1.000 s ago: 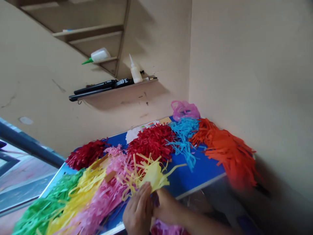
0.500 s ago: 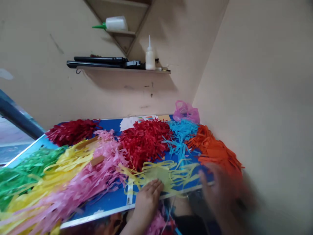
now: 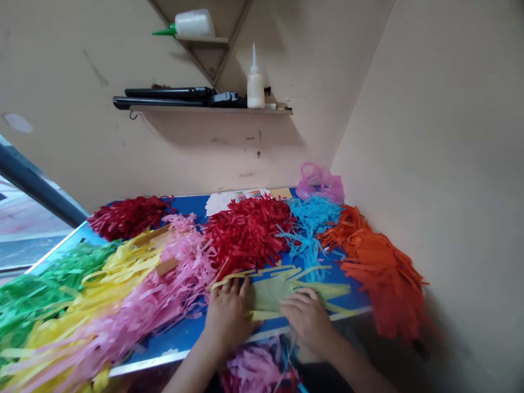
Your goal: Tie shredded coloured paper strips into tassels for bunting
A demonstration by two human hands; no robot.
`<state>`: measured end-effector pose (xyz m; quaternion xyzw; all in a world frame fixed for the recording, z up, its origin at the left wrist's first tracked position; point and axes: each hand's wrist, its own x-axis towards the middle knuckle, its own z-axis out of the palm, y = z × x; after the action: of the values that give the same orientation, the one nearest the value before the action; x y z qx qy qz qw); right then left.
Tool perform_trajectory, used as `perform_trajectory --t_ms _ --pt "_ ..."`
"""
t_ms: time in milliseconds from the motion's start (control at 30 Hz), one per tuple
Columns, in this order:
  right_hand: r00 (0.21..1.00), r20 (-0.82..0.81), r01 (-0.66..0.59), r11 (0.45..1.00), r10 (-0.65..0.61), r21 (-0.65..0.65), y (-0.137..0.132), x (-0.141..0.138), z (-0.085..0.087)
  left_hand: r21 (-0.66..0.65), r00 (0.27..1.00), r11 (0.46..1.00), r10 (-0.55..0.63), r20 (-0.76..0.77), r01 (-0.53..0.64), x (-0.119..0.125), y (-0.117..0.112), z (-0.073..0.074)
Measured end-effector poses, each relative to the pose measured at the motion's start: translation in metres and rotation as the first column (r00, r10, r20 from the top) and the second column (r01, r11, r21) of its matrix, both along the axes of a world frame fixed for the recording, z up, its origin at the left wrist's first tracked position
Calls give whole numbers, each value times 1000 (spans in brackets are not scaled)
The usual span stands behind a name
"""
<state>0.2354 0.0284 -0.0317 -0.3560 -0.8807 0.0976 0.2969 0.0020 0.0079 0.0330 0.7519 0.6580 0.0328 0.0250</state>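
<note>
A sheet of yellow fringed paper (image 3: 270,295) lies flat on the blue board (image 3: 184,333), near its front edge. My left hand (image 3: 227,314) presses on the sheet's left end, with the fingers spread. My right hand (image 3: 307,322) rests on its right part. Around the sheet are heaped paper strips: a red pile (image 3: 245,234) and a blue pile (image 3: 311,229) behind it, a pink pile (image 3: 164,289) to its left, and an orange pile (image 3: 380,267) to its right. Further left lie a yellow pile (image 3: 106,278), a green pile (image 3: 45,289), and a dark red pile (image 3: 129,217).
A wall shelf (image 3: 204,109) holds a white glue bottle (image 3: 256,84) and long black items. A plastic bottle (image 3: 194,23) stands on a higher shelf. A pink plastic bag (image 3: 319,183) sits in the corner. More pink strips (image 3: 254,371) lie below the board's front edge.
The view has turned level. My right hand has come in from the right, no longer blurred, and lies on the yellow sheet. My left hand has shifted onto the sheet's left end.
</note>
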Motion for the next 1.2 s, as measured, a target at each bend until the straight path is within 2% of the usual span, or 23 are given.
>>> perform_trajectory --t_ms 67,100,167,200,267,300,367,467,533,567,633,667,700,733,767,833,900,967,1067,1200 --pt "999 48 -11 999 13 -41 1 -1 5 59 1000 998 -20 -23 22 -3 -18 -1" --pt "998 67 -11 999 14 -49 2 -2 8 109 998 992 -66 -14 68 2 -28 -3" --pt "994 109 -24 999 28 -42 4 -6 15 199 979 962 -200 45 187 24 -42 -9" --pt "990 138 -34 999 39 -35 5 -7 19 205 964 949 -257 70 238 37 -45 -13" --pt "979 196 -50 998 55 -33 5 -9 25 172 976 967 -203 83 186 53 -40 -18" --pt "975 215 -52 998 59 -39 4 -9 27 152 985 979 -152 85 137 53 -35 -19" --pt "973 224 -48 997 59 -56 3 -8 29 136 995 990 -42 93 29 33 -22 -19" --pt "976 208 -50 996 64 -74 2 -6 30 173 982 980 72 175 -102 -26 -13 -11" --pt "978 200 -40 996 57 -85 2 -6 29 306 946 926 129 297 -222 -53 -16 -3" --pt "979 198 -36 995 53 -88 2 -7 28 420 927 861 139 348 -287 -56 -20 1" --pt "978 201 -38 996 55 -86 2 -8 28 632 913 695 85 400 -342 -41 -27 4" --pt "977 205 -45 996 61 -82 3 -9 27 698 924 646 31 380 -309 -25 -30 3" --pt "975 212 -52 996 68 -77 3 -8 27 700 931 675 -51 361 -234 -7 -32 -1" --pt "973 217 -59 996 74 -73 3 -8 27 604 931 792 -153 331 -84 10 -32 -6" --pt "973 216 -63 995 78 -73 4 -7 26 491 934 871 -192 301 21 24 -30 -13" --pt "982 179 -41 995 57 -92 6 -3 25 348 933 937 -148 327 26 37 -24 -30" --pt "994 111 8 989 8 -147 10 -1 25 294 919 956 -114 377 -2 29 -18 -45" --pt "996 69 74 972 -59 -225 14 -1 27 279 912 960 -92 399 -25 12 -14 -54" --pt "978 137 192 930 -155 -314 21 -8 33 251 920 966 -39 390 -66 -4 -10 -53" --pt "954 224 267 906 -200 -329 33 -20 39 217 934 967 50 354 -134 3 -3 -44"
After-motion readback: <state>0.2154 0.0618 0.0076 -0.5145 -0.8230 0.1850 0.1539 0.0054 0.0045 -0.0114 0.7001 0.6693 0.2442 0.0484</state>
